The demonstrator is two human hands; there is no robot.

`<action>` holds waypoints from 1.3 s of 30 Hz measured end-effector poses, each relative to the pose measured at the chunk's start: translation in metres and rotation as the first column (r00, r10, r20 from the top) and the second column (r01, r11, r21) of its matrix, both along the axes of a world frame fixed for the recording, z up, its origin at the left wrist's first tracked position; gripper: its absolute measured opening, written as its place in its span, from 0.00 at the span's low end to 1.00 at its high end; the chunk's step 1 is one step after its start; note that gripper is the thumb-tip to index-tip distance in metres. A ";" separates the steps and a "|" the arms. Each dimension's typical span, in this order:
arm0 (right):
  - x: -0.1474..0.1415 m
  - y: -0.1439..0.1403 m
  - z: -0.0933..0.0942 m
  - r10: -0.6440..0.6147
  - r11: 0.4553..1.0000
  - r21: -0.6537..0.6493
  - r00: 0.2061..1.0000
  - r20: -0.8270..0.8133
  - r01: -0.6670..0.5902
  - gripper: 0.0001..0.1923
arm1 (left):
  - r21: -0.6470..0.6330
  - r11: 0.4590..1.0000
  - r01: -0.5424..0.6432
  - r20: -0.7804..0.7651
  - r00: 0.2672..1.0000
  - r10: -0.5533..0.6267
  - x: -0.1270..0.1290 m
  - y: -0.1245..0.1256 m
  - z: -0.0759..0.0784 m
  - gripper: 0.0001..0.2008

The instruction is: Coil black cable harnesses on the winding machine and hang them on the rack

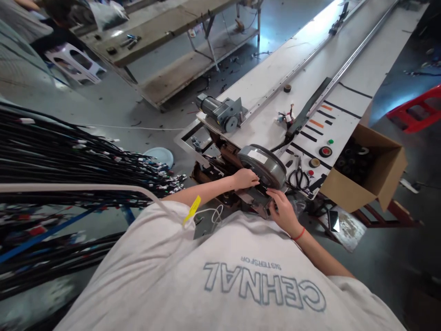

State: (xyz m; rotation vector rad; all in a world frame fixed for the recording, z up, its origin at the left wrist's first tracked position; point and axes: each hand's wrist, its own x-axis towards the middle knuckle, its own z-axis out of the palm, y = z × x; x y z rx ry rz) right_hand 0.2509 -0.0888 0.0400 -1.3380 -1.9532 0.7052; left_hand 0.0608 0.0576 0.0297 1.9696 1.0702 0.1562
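Just in front of a round grey wheel-shaped machine part (263, 161) with a white label, both hands work close together. My left hand (245, 178) has its fingers pinched together at the wheel's near edge. My right hand (283, 211), with a red band at its wrist, is bent with thumb and fingertips closed slightly lower and to the right. A small dark strip seems to lie between the fingertips, too small to name. Beside the wheel, black-handled scissors (299, 177) rest on the white bench (272, 87).
A motor (218, 110) stands at the bench corner. Tape rolls (314, 162) and a red button (325, 151) are to the right. A cardboard box (347, 191) stands beyond them, near a phone (333, 221). Bundled black cables (86, 156) hang at left. A person sits at upper left.
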 end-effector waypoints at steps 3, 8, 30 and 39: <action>-0.010 -0.002 0.012 0.017 0.999 -0.042 0.985 -0.173 -0.024 0.19 | -0.068 0.996 0.055 0.019 0.998 -0.054 -0.006 0.009 0.003 0.15; -0.040 0.014 -0.006 -0.263 0.869 -0.495 0.844 -0.468 -0.004 0.10 | -0.125 0.985 0.117 0.072 0.991 -0.109 -0.028 0.005 0.018 0.16; -0.096 0.102 -0.015 -0.238 0.941 -0.154 0.914 0.327 0.300 0.13 | -0.311 0.789 -0.530 0.155 0.791 0.592 -0.050 -0.023 -0.059 0.20; -0.081 0.096 -0.032 -0.181 0.979 -0.088 0.982 0.058 0.186 0.10 | -0.048 0.884 -0.465 0.204 0.862 0.464 -0.068 -0.074 -0.030 0.18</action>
